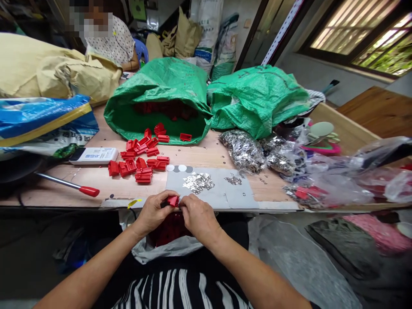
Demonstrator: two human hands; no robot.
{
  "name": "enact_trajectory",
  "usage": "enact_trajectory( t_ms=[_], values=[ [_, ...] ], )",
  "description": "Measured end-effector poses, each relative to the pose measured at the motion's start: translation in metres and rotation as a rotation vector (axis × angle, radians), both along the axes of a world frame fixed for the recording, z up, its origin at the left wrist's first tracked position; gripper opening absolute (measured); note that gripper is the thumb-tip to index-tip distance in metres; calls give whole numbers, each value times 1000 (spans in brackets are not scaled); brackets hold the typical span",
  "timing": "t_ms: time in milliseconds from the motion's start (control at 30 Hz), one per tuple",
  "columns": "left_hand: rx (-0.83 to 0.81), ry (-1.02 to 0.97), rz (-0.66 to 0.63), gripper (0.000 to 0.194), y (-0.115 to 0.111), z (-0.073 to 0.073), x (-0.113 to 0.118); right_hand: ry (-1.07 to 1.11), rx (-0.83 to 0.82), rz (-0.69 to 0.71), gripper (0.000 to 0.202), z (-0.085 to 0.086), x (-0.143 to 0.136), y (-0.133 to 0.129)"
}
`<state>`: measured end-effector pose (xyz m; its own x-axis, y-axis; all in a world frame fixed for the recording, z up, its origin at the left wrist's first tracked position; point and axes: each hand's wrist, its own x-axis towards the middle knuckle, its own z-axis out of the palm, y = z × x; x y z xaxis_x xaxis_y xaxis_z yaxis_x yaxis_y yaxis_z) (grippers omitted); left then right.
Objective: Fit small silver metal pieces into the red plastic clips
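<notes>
At the table's front edge, my left hand point(156, 211) pinches a small red plastic part point(173, 201). My right hand point(198, 216) meets it from the right, its fingers closed at the part's end; whatever they hold is too small to make out. Beyond my hands, a pile of small silvery metal pieces point(198, 183) lies on a grey sheet point(219, 198), with a smaller heap of metal bits point(233, 180) to its right. Several more red parts point(143, 175) lie loose to the left, in front of an open green sack point(157, 86) holding red parts.
A second green sack point(254, 96) and clear bags of metal pieces point(243, 150) stand to the right. A white box point(94, 156) and red-tipped lever point(88, 191) are left. An open bag point(167, 249) hangs below my hands. A person point(111, 43) sits across the table.
</notes>
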<state>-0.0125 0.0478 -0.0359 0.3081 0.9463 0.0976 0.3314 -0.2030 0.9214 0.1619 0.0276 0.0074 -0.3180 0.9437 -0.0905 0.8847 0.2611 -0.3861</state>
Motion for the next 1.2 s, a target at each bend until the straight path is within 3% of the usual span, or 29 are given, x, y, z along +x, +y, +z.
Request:
enact_trajectory(
  t_ms=[300,500,600,700,833,1000,1200],
  values=[
    [-29,-143,118,30,-15,0,4,358,4,48,17,-9,19,-2],
    [-46,-286,127,25,-29,15,7,593,25,70,16,-10,33,-15],
    [-181,-546,164,30,-37,26,11,678,-96,69,20,-7,34,-20],
    [-418,-874,165,17,-44,35,14,744,-193,135,34,-1,30,-25],
    [-702,-1152,127,9,-51,42,16,728,-207,209,42,9,22,-28],
    [-886,-1302,201,19,-54,47,18,692,-126,260,36,20,17,-28],
    [-941,-1350,214,23,-57,49,25,710,15,204,30,20,16,-22]
  ],
)
